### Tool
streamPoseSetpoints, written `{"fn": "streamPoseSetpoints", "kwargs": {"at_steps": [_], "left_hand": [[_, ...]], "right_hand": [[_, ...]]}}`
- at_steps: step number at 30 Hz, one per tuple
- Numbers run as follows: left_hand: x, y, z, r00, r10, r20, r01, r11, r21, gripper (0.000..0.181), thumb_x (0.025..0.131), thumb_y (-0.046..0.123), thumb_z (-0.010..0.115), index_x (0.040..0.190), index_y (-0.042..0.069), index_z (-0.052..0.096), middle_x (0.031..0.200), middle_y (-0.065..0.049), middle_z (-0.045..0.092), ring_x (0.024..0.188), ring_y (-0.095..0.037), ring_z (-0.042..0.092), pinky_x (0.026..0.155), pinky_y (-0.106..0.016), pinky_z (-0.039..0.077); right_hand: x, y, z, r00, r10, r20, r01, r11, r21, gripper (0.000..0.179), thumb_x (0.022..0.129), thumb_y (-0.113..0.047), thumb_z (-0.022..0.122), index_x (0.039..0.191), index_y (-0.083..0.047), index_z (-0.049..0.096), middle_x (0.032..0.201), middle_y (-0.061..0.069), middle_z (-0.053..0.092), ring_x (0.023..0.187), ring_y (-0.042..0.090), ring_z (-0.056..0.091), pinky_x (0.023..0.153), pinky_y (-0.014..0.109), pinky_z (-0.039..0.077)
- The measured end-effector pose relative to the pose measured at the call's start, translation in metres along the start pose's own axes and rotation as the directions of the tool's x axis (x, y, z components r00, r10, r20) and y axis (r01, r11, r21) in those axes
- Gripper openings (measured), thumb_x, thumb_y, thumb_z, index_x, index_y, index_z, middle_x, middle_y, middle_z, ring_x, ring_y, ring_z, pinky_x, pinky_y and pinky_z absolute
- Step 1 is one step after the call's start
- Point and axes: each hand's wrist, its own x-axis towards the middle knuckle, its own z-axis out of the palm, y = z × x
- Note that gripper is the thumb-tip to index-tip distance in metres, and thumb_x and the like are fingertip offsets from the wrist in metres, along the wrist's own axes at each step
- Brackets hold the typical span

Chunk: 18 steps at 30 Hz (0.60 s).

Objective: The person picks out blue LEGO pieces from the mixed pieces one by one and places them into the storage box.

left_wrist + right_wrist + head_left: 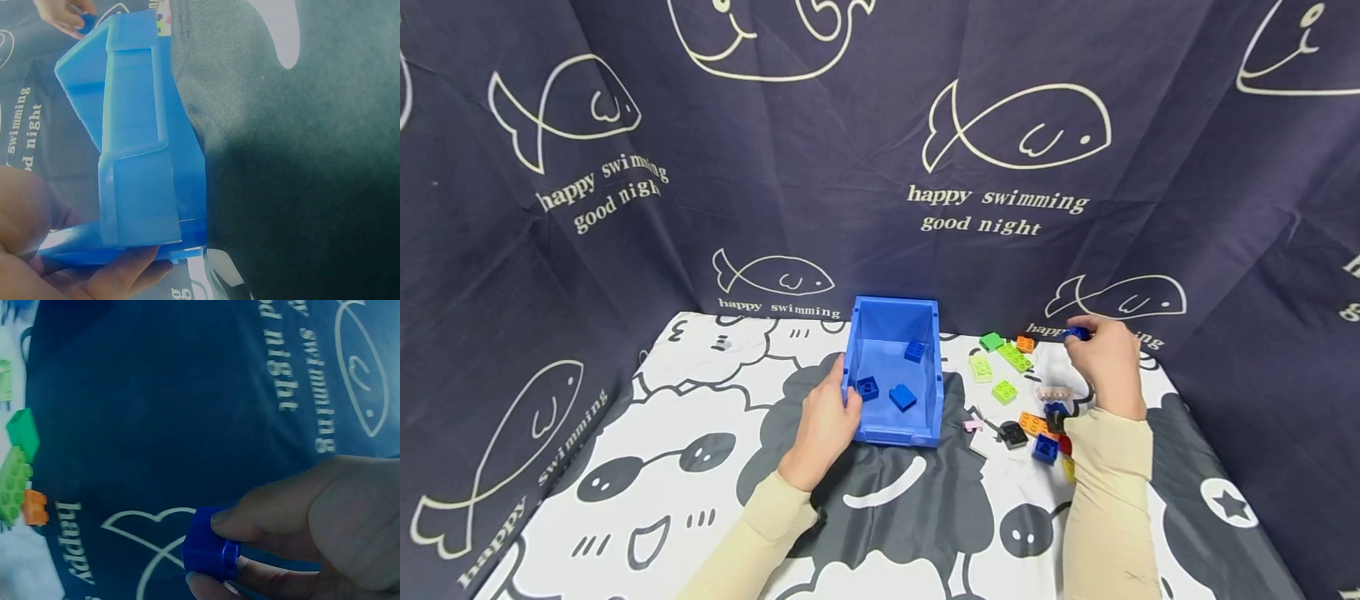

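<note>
My left hand [825, 421] grips the left wall of a blue plastic bin [940, 417], thumb over the rim and fingers along the outside. Inside the bin lie three blue bricks, one a dark blue brick [867, 388], one a flatter blue brick [902, 397], one a small brick [914, 351] toward the back. Over the far right of the table, my right hand [1105, 358] pinches a dark blue toy brick [209, 544] between thumb and fingers, its studs facing the palm in the right wrist view.
Loose bricks lie right of the bin: green [992, 342], lime [1004, 392], orange [1026, 344], black [1013, 434] and another blue brick [1045, 449]. A dark printed curtain [865, 208] hangs behind the table. The tablecloth [730, 517] carries a black-and-white cartoon print.
</note>
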Motion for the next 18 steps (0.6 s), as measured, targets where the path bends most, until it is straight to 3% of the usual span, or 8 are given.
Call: {"fn": "streamPoseSetpoints", "kwargs": {"at_steps": [5,9,18], "left_hand": [[0.0,-0.001,0.0,1.0,0.0,0.001,0.0,1.0,0.006,0.057,0.094,0.01,0.061,0.15,0.003,0.05,0.127,-0.022,0.07,0.097,-0.045,0.072,0.083,-0.059,0.054],[0.0,-0.002,0.001,1.0,0.002,0.002,-0.002,1.0,0.014,0.057,0.094,0.011,0.06,0.15,0.002,0.05,0.129,-0.022,0.069,0.098,-0.044,0.072,0.084,-0.058,0.054],[0.0,-0.003,0.002,1.0,0.009,-0.005,-0.009,1.0,0.013,0.057,0.094,0.012,0.059,0.149,0.0,0.05,0.13,-0.022,0.069,0.099,-0.044,0.072,0.085,-0.058,0.055]], "right_hand": [[-0.008,-0.011,-0.014,1.0,0.008,-0.029,-0.008,1.0,0.006,0.039,0.092,-0.012,0.054,0.125,0.001,0.07,0.12,0.031,0.069,0.119,0.054,0.054,0.108,0.066,0.027],[-0.014,-0.018,-0.025,0.996,0.002,-0.086,-0.001,1.0,0.008,0.04,0.092,-0.014,0.054,0.125,-0.001,0.071,0.12,0.03,0.069,0.118,0.051,0.055,0.101,0.062,0.035],[-0.025,-0.029,-0.038,0.981,-0.06,-0.186,0.063,0.998,0.009,0.037,0.09,-0.014,0.058,0.123,-0.004,0.074,0.11,0.028,0.07,0.107,0.042,0.059,0.094,0.056,0.04]]}}
